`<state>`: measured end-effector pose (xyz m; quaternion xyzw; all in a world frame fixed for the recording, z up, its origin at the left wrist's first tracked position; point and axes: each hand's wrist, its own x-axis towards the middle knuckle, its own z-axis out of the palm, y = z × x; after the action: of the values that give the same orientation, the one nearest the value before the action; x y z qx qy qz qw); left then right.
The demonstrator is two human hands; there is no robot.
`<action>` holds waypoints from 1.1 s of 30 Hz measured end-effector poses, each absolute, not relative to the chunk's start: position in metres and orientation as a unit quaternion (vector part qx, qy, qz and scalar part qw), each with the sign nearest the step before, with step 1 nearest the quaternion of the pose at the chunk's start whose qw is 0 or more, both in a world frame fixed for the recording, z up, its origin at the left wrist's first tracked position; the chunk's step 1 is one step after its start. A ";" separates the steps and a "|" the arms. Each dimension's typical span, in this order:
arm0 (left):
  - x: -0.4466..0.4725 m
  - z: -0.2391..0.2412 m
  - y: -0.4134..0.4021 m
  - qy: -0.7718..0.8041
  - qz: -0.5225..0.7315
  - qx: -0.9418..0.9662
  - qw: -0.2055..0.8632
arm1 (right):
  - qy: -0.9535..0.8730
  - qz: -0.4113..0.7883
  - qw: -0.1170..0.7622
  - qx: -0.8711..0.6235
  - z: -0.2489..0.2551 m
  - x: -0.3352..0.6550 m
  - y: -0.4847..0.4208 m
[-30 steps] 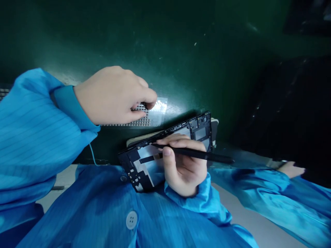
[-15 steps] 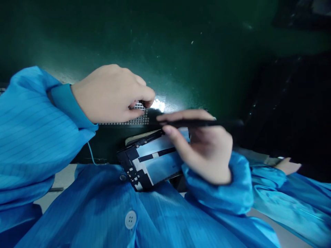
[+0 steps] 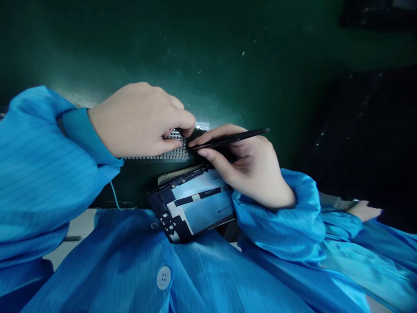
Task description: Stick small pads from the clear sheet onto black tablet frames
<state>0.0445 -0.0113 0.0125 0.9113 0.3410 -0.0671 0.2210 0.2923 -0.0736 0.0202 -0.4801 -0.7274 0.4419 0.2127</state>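
My left hand (image 3: 140, 119) rests over a grid of small light square pieces (image 3: 177, 152), covering much of it. Its thumb and forefinger are curled toward each other at the grid's right end; what lies between them, if anything, is hidden. Black tweezers (image 3: 237, 138) are held slantwise in my right hand (image 3: 257, 169), their tips close to the grid's right edge and my left fingertips. Below, an opened phone (image 3: 205, 213) with its inside facing up lies tilted against my front, stacked on another flat, pale-edged piece (image 3: 172, 175).
The dark green tabletop (image 3: 130, 39) spreads ahead. A small shiny clear piece (image 3: 202, 126) lies beyond my fingers. Dark objects (image 3: 368, 143) fill the right side. A co-worker's hand (image 3: 365, 211) shows at far right. A thin blue cord (image 3: 114, 193) hangs by my left sleeve.
My right hand has moved left and up, bringing the tweezers' tips closer to the grid and tilting their back end upward. More of the phone shows. My left hand has stayed put.
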 end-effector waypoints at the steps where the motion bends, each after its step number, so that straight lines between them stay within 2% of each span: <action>1: 0.044 0.012 -0.011 0.341 -0.066 0.911 0.220 | -0.717 0.454 0.219 -0.481 0.021 0.293 -0.075; 3: 0.043 0.011 -0.011 0.339 -0.056 0.912 0.224 | -0.678 0.480 0.260 -0.492 0.022 0.296 -0.083; 5: 0.041 0.008 -0.011 0.335 -0.036 0.913 0.231 | -0.629 0.461 0.351 -0.518 0.021 0.299 -0.098; 8: 0.039 0.007 -0.011 0.327 -0.019 0.916 0.233 | -0.573 0.339 0.489 -0.564 0.009 0.304 -0.124; 10: 0.038 0.009 -0.010 0.321 -0.025 0.917 0.236 | -0.565 0.288 0.512 -0.579 -0.001 0.306 -0.137; 24: 0.039 0.001 -0.012 0.337 0.018 0.899 0.278 | -0.641 0.271 0.463 -0.549 -0.008 0.308 -0.146; 30: 0.043 0.009 -0.013 0.366 -0.047 0.889 0.272 | -0.682 0.312 0.382 -0.540 0.024 0.303 -0.128; 33: 0.046 0.012 -0.013 0.373 -0.074 0.885 0.269 | -0.737 0.363 0.292 -0.490 0.029 0.294 -0.105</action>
<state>0.0461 -0.0126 0.0115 0.8846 0.3734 -0.0735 0.2695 0.2936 -0.1053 0.0287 -0.4901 -0.7366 0.3631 0.2920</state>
